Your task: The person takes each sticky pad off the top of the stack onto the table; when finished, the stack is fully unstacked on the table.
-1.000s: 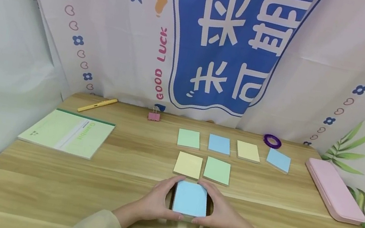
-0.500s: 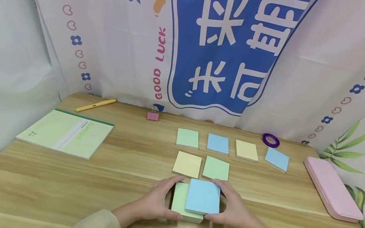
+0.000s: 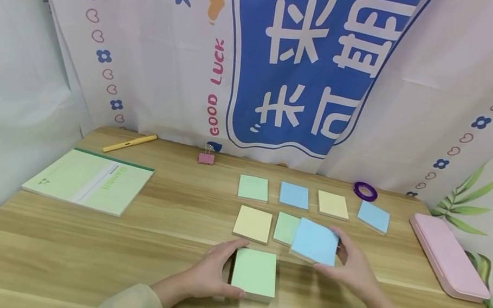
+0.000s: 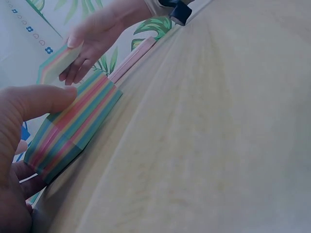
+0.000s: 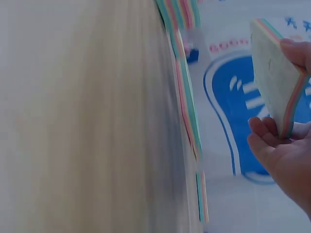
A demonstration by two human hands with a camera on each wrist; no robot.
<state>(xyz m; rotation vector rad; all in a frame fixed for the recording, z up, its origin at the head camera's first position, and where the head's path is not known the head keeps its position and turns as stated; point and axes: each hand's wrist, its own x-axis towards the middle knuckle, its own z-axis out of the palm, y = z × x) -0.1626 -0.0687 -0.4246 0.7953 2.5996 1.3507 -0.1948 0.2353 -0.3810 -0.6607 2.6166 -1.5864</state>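
Observation:
My left hand (image 3: 209,273) grips a thick stack of sticky notes (image 3: 255,272), green on top, thumb at its near side and fingers at the far side. In the left wrist view the stack's edge shows coloured stripes. Raised over the table, a thinner blue-topped sticky note pad (image 3: 315,241) is pinched by my right hand (image 3: 353,267). It overlaps a green pad (image 3: 285,228) in the head view. The right wrist view shows the held pad's pale underside (image 5: 274,73) facing the table. Beside the green pad lies a yellow pad (image 3: 253,224).
Behind runs a row of green (image 3: 253,188), blue (image 3: 294,195), yellow (image 3: 333,205) and blue pads (image 3: 373,216). A purple tape roll (image 3: 365,191), pink case (image 3: 450,257), pink binder clip (image 3: 206,158), yellow pen (image 3: 129,144) and green notebook (image 3: 90,180) lie around the edges.
My right hand has lifted the blue-topped pad off the stack and carried it right and away from me, baring the green top. My left hand stays on the stack.

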